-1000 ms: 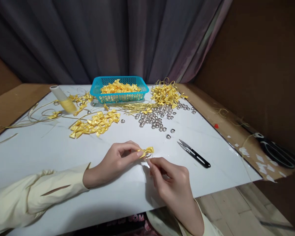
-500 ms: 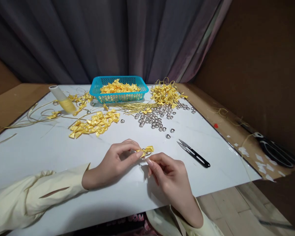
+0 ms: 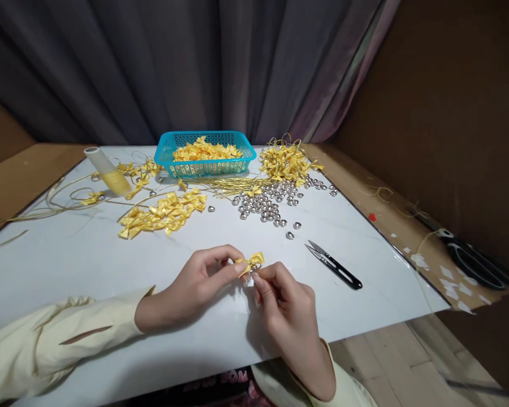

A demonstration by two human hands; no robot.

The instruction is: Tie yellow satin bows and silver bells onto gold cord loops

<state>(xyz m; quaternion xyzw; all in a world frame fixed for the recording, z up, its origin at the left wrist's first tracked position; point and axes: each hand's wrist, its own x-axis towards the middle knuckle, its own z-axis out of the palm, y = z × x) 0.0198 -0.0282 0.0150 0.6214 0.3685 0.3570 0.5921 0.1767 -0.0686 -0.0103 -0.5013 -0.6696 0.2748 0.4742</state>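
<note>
A yellow ribbon bow [image 3: 257, 259] with a small silver bead at its middle is pinched between the thumb and fingers of my left hand [image 3: 210, 280], just above the table. Close against the bow's lower right, my right hand [image 3: 286, 302] has its thumb and forefinger pressed together on a thin cord that loops by the bead. The cord's far end is hidden by the fingers. Black thread snips [image 3: 335, 265] lie with parted blades to the right of my hands.
Loose silver beads [image 3: 263, 206] are scattered beyond my hands. Yellow bows lie in a pile [image 3: 165, 213] and fill a blue basket [image 3: 206, 168]. Corded bows [image 3: 286, 161] are heaped at the back right. A spool [image 3: 108, 172] stands left; large scissors [image 3: 470, 254] lie far right.
My right hand has shifted slightly left, and its fingertips sit closer under the bow. The bow has tilted a little in my left hand, whose wrist moved slightly left.
</note>
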